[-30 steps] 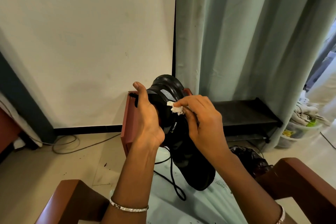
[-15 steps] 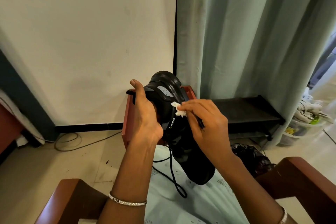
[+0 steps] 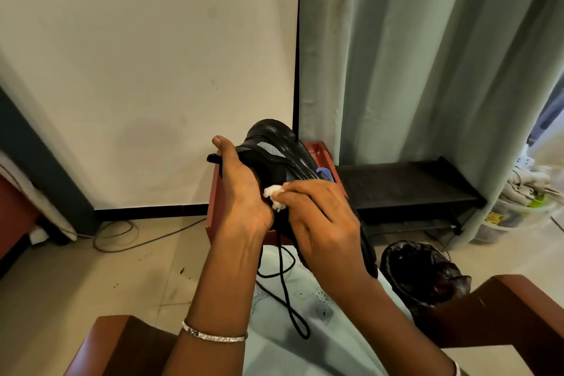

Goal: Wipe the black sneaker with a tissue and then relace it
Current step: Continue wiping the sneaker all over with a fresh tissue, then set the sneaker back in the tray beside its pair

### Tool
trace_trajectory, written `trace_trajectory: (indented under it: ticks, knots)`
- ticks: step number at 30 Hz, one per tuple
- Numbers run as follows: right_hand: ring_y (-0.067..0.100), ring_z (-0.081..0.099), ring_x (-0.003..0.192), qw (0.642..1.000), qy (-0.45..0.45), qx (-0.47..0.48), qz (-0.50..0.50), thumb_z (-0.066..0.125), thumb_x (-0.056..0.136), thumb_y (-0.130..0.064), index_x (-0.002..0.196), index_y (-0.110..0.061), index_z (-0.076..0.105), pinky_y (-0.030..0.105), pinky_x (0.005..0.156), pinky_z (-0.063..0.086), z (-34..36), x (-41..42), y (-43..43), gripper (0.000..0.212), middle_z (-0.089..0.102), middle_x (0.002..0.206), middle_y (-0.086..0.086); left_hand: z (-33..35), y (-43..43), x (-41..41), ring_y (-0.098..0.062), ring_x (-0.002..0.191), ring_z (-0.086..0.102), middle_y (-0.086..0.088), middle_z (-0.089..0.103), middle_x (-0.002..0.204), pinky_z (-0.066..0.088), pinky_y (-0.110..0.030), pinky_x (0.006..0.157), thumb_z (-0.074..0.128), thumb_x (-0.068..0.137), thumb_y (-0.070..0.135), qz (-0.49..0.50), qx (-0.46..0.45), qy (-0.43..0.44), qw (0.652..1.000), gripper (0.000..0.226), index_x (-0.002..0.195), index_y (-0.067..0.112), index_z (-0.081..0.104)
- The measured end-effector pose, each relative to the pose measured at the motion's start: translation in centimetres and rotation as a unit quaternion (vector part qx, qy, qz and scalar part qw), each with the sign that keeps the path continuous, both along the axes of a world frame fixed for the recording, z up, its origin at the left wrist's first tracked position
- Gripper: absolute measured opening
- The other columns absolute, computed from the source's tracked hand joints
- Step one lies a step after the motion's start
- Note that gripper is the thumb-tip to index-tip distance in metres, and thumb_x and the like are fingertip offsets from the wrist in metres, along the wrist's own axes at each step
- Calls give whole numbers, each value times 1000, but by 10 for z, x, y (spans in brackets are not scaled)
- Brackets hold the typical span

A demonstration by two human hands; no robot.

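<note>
The sneaker [image 3: 274, 146] is held up above the lap. The left hand [image 3: 244, 201] is curled round its near side, thumb up. The right hand [image 3: 323, 223] pinches a wadded tissue [image 3: 273, 194] against the upper, just beside the left palm. The lace [image 3: 287, 293] dangles below.

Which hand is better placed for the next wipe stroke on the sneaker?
Right. The right hand pinches the tissue, pressed against the black sneaker. The left hand grips the sneaker and holds it up, so freeing it would likely drop the shoe.
</note>
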State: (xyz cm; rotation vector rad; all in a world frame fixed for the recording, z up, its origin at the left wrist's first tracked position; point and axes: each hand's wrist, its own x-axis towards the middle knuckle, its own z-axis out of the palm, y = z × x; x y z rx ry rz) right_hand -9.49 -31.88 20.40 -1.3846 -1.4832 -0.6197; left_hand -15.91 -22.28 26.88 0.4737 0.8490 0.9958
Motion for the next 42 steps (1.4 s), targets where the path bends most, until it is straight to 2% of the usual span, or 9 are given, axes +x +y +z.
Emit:
trace_trajectory:
  ticks: [7, 13, 18, 23, 28, 30, 32, 36, 42]
  knots:
    - [23, 66, 99, 999, -37, -30, 12, 64, 96, -8, 101, -1, 75, 32, 90, 53, -23, 0, -1, 15, 72, 104, 10, 2, 17, 1, -28, 92, 66, -11, 68, 115, 52, -36, 63, 36, 86, 79, -12, -24, -11, 1000, 74, 119, 19, 64]
    - [23, 65, 101, 1000, -5, -25, -1, 51, 102, -12, 99, 0, 74, 37, 91, 53, -1, 25, 18, 26, 71, 104, 11, -2, 26, 9, -30, 101, 69, -14, 71, 113, 55, -44, 88, 46, 88, 71, -50, -1, -2, 999, 64, 115, 17, 67]
    - [16, 62, 101, 996, 38, -74, -14, 66, 88, 6, 98, -8, 73, 32, 89, 52, 15, 66, 41, 19, 71, 103, 2, 1, 36, 15, -29, 96, 69, -13, 74, 101, 55, -38, 76, 50, 90, 61, -82, 16, -6, 997, 53, 106, 14, 70]
    - [15, 64, 96, 997, 33, -62, 11, 65, 88, 3, 94, -5, 73, 29, 88, 53, -8, 81, 31, 14, 71, 99, 2, -1, 59, 19, -29, 101, 69, -11, 75, 103, 55, -43, 86, 52, 89, 58, -77, 29, -12, 997, 49, 105, 17, 72]
    - [15, 64, 95, 991, 39, -130, 9, 71, 82, 5, 93, -10, 74, 33, 85, 55, -22, 99, 28, 19, 71, 99, -3, 0, 85, 30, -26, 85, 69, -8, 76, 86, 54, -37, 80, 51, 91, 50, -145, 64, 20, 987, 40, 86, 17, 75]
    - [12, 64, 96, 988, 82, -129, -6, 76, 78, 8, 92, -10, 74, 30, 84, 56, -20, 108, 26, 24, 71, 99, -4, 2, 101, 34, -26, 83, 69, -8, 75, 85, 54, -38, 83, 56, 90, 45, -178, 84, 55, 979, 36, 79, 17, 76]
    - [12, 65, 99, 982, 151, -113, -14, 74, 81, 5, 94, -10, 74, 27, 82, 56, -15, 121, 24, 20, 71, 101, -3, 9, 118, 39, -29, 91, 68, -12, 73, 96, 52, -42, 94, 63, 86, 45, -218, 111, 89, 966, 36, 93, 12, 72]
    - [7, 66, 95, 967, 230, -104, -43, 71, 84, 0, 96, -12, 74, 12, 79, 51, -9, 142, 26, 17, 71, 98, -5, 20, 146, 48, -26, 92, 72, -11, 75, 100, 54, -33, 90, 71, 79, 56, -330, 197, 243, 891, 47, 97, 12, 72]
    - [4, 67, 94, 958, 250, -134, -35, 71, 83, -3, 94, -13, 75, 10, 75, 52, -22, 152, 37, 16, 71, 97, -9, 17, 196, 49, -19, 92, 72, -5, 76, 95, 53, -30, 87, 80, 73, 51, -466, 359, 458, 667, 43, 93, 14, 74]
